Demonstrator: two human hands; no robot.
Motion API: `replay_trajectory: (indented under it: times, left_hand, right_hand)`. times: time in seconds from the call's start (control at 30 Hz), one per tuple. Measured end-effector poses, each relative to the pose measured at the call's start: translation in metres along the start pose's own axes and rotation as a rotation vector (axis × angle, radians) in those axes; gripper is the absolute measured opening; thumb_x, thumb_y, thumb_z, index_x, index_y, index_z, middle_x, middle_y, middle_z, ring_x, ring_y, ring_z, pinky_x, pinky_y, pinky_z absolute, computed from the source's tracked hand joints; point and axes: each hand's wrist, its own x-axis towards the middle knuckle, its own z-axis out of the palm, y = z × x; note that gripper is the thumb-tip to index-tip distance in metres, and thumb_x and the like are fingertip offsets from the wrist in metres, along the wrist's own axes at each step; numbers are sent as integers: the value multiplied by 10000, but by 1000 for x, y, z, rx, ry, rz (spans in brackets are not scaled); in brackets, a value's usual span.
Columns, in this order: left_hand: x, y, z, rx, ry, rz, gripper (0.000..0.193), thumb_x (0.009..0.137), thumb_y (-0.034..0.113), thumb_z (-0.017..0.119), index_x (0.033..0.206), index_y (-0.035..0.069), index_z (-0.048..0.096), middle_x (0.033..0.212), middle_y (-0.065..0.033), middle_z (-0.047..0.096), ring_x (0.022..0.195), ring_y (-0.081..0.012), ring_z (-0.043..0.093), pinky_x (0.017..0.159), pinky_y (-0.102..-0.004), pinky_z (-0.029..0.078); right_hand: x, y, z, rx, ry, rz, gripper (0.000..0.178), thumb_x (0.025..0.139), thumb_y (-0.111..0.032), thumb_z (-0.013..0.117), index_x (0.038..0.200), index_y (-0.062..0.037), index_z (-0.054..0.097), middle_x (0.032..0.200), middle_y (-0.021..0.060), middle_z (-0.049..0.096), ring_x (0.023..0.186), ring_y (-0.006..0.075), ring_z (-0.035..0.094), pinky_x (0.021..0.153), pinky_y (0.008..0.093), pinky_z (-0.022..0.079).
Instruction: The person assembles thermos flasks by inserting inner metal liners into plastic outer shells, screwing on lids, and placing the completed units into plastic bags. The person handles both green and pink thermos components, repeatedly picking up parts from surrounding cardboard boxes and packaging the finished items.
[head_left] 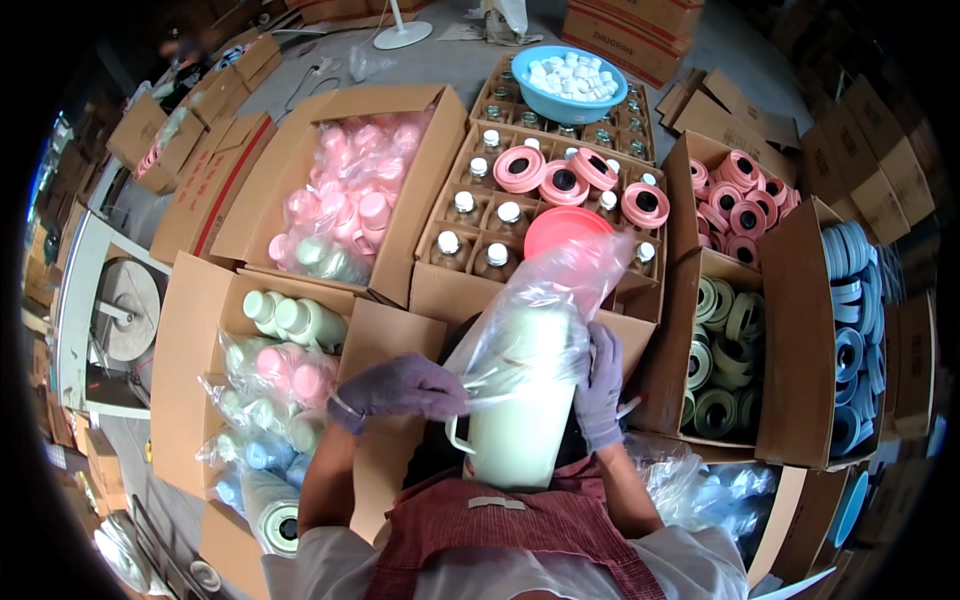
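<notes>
Cardboard cartons crowd a grey workshop floor (410,75), some packed with wrapped pastel jugs, others with rings, and we find a blue basin (527,101) of small white caps resting on a carton of bottles (465,283). Front and center, a pale green jug (515,435) rests close against the worker's red apron (470,540), between two gloved hands, its far part sheathed in a clear plastic bag (540,325). We judge the step in hand to be working the bag along the jug, though we cannot tell whether it is going on or coming off. Next, the move seems to call for a steady jug while the film's edge is drawn evenly past the handle (455,436). Its long axis runs away from the body, leaning slightly right toward the far end; the handle juts left, near the worker. We cannot tell which end is the mouth. Closed fingers of the left hand (405,388) pinch the bag's edge; the right hand (601,385) lays extended fingers along the jug's right side, its thumb's hold unclear to us.
</notes>
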Motion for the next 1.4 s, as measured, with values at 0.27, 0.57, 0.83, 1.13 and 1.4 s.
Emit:
replay_trajectory:
  times: [0.27,0.57,0.83,1.13,1.4]
  left_hand:
    - [-52,-31,37,571,202,286,197,915,211,634,1024,57,690,953,-84,643,908,-235,592,822,-348,476]
    - [-68,-61,42,-274,512,-233,255,981,234,569,1129,31,618,985,-76,667,943,-168,617,827,-335,522]
    - [-117,-138,64,-319,674,-296,308,882,148,620,1168,35,627,1000,-102,690,935,-200,640,834,-350,524]
    - [-135,-178,0,-1224,1164,462,188,864,36,526,1035,1,595,1092,-131,621,977,-270,612,932,-414,521]
    - [-134,-180,-268,107,1296,-14,320,852,88,567,1154,-15,594,983,-169,669,815,-261,689,776,-391,558]
  right_hand:
    - [-54,-51,-29,-418,-179,-83,496,797,-79,536,1285,1,496,1199,209,546,1071,374,538,924,450,425]
    - [-170,7,-73,-153,-778,-302,275,791,-228,599,1030,-93,587,1028,124,568,918,318,572,775,424,453]
    - [-159,-2,-62,508,-800,268,344,909,-291,620,1131,-28,630,1136,138,617,1017,294,612,917,360,472]
    - [124,-152,158,608,-621,-380,311,976,-126,472,1221,-11,627,1282,187,554,1213,327,512,1048,373,375]
    - [213,-46,359,-423,-1017,-662,498,849,-253,611,1314,-95,527,1371,112,489,1219,355,490,1023,470,384]
